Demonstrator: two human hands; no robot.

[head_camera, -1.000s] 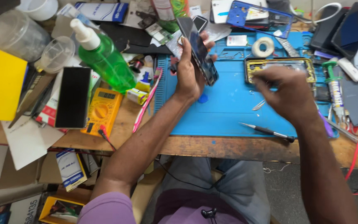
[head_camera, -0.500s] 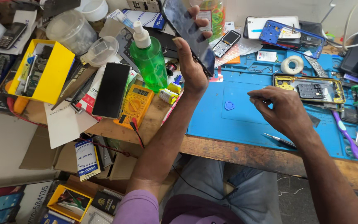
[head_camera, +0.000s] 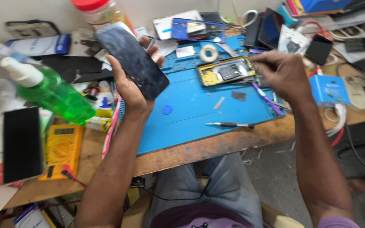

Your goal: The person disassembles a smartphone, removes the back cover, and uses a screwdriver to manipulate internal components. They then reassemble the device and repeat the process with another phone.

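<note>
Since the earlier frame the right hand (head_camera: 281, 71) is reaching farther back, fingers pinched at the opened phone (head_camera: 227, 71) on the blue mat (head_camera: 199, 105); the left hand (head_camera: 134, 80) is still grasping the dark phone screen (head_camera: 134, 61) raised above the mat's left edge.

My worn wooden workbench (head_camera: 216, 145) stands against a pale wall (head_camera: 30, 10). Grey concrete floor (head_camera: 275, 177) shows below its front edge. The light is soft and even.

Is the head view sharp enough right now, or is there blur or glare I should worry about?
Head view: the right hand and green spray bottle are motion-smeared; the phone screen panel in the left hand is clearer, with dull glare; lighting is soft, shadows faint, edges bowed.
</note>
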